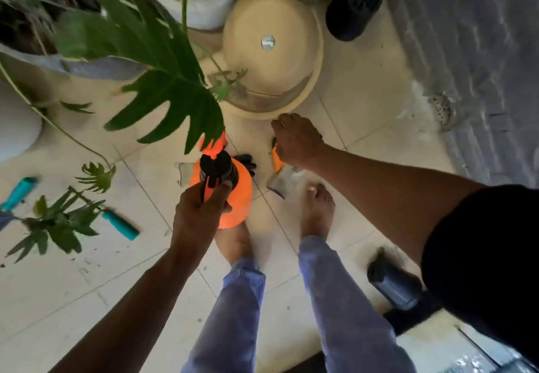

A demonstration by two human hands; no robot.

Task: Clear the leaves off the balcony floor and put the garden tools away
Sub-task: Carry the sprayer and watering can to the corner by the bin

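Note:
My left hand (198,212) grips the black and orange pump handle of an orange spray bottle (236,194), which hangs just above my left foot. My right hand (294,140) closes over the orange handle of a hand trowel (284,178); its grey blade points toward my right foot. Black gloves (246,162) lie on the tiles behind the bottle. Two teal-handled tools (121,224) (19,193) rest on the floor at the left, among cut green leaves (58,227).
An upturned beige pot (271,60) stands straight ahead, with white planters (204,2) and a big split-leaf plant (163,81) at the upper left. A black pot (354,8) lies at the back. A dark cylinder (392,280) lies by my right leg. A floor drain (442,107) sits at the right.

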